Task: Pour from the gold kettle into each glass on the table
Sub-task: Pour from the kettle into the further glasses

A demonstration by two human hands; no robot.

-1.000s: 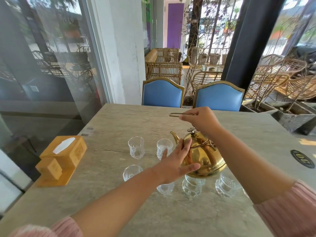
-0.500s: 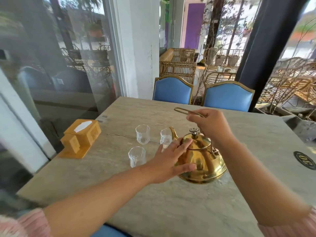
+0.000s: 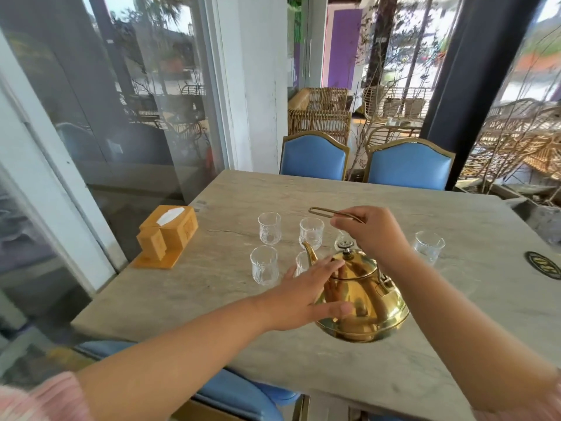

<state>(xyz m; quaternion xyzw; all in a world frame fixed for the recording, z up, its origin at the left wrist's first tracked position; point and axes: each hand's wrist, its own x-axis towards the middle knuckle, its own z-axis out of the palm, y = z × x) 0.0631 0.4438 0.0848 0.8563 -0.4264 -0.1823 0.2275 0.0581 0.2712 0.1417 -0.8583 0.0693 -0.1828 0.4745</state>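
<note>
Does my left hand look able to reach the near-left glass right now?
Probably yes. The left hand rests with straight fingers against the gold kettle, gripping nothing, and the near-left glass stands just left of its fingers with only bare table between.

stone table (image 3: 249,192) | glasses (image 3: 269,227) | wooden tissue box (image 3: 167,232) | black round mat (image 3: 545,265)
</note>
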